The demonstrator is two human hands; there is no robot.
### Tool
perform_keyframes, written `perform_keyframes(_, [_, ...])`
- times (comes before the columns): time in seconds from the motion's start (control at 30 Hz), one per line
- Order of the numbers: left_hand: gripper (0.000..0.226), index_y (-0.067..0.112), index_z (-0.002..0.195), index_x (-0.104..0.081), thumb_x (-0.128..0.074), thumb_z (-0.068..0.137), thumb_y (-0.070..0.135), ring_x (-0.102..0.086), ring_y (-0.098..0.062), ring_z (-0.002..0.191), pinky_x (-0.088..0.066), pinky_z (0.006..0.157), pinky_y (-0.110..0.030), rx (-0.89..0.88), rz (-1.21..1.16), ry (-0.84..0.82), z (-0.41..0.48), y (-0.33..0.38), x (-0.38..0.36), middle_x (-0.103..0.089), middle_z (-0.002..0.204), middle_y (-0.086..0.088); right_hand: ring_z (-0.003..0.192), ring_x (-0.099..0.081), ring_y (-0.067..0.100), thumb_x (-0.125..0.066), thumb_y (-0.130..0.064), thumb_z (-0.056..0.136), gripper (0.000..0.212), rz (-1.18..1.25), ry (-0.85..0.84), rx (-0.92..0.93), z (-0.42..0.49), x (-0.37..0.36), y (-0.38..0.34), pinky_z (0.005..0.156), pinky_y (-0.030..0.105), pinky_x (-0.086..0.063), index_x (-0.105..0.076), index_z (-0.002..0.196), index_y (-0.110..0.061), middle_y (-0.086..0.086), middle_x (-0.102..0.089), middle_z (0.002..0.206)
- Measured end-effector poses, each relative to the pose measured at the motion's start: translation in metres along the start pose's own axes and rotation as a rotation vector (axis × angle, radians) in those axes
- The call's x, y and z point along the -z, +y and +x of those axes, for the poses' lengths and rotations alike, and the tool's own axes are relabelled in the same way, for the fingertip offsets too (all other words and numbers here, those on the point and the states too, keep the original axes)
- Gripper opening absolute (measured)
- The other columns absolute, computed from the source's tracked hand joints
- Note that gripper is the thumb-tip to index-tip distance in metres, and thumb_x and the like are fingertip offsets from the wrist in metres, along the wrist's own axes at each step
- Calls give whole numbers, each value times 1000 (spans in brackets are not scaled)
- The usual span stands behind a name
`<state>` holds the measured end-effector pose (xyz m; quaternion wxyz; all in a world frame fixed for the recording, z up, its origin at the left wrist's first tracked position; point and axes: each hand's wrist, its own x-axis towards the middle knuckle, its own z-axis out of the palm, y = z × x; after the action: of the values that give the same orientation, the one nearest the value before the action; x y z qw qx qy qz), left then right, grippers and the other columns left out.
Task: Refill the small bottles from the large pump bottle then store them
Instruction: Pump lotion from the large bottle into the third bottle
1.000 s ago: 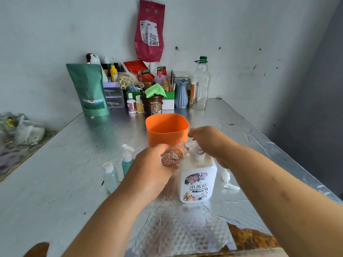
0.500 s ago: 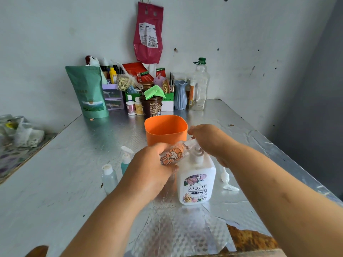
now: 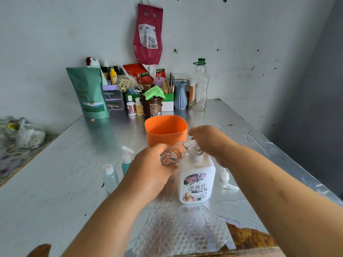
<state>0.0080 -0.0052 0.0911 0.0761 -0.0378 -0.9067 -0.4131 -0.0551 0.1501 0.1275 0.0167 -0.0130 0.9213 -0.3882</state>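
Observation:
A white large pump bottle (image 3: 196, 180) with a flower label stands in the middle of the foil-covered table. My right hand (image 3: 209, 141) lies over its pump head, fingers bent down on it. My left hand (image 3: 152, 169) grips a small clear bottle with an orange cartoon figure (image 3: 173, 154), tilted with its mouth at the pump nozzle. To the left stand a small clear bottle with a white cap (image 3: 110, 178) and a small teal pump bottle (image 3: 127, 160). An orange cup (image 3: 166, 129) stands just behind my hands.
A loose white pump cap (image 3: 227, 179) lies right of the large bottle. Clutter lines the back wall: a green pouch (image 3: 89, 93), a brown jar (image 3: 151, 106), a blue vase (image 3: 180, 95), a clear jug (image 3: 199, 86). The table edge (image 3: 204, 254) runs close to me.
Both hands and the small bottle stay at the pump head; only the view has shifted slightly.

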Motion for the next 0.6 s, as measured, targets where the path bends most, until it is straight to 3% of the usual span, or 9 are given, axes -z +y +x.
perform_keyframes(0.2, [40,34,117,-65,-78,81,23,-66,-8,95,-54,85,-34,-7,6,6,0,3,2,-72,104,15,117,-51,43,-30,-24,101,44,-3,0,-27,-2,5,-5,94,46,-45,-54,121,7,30,-54,125])
perform_keyframes(0.4, [37,35,116,-65,-76,83,24,-66,-3,91,-50,75,-23,-19,-8,-5,0,0,2,-71,103,17,115,-52,42,-29,-20,101,42,-11,5,-21,0,1,-4,94,45,-45,-54,120,7,29,-55,123])
perform_keyframes(0.6, [38,35,117,-65,-76,82,22,-66,-4,93,-53,82,-28,-16,-18,4,0,-3,-1,-71,104,18,112,-54,42,-31,-11,101,35,93,36,-63,4,-3,2,96,48,-46,-54,119,7,29,-56,120])
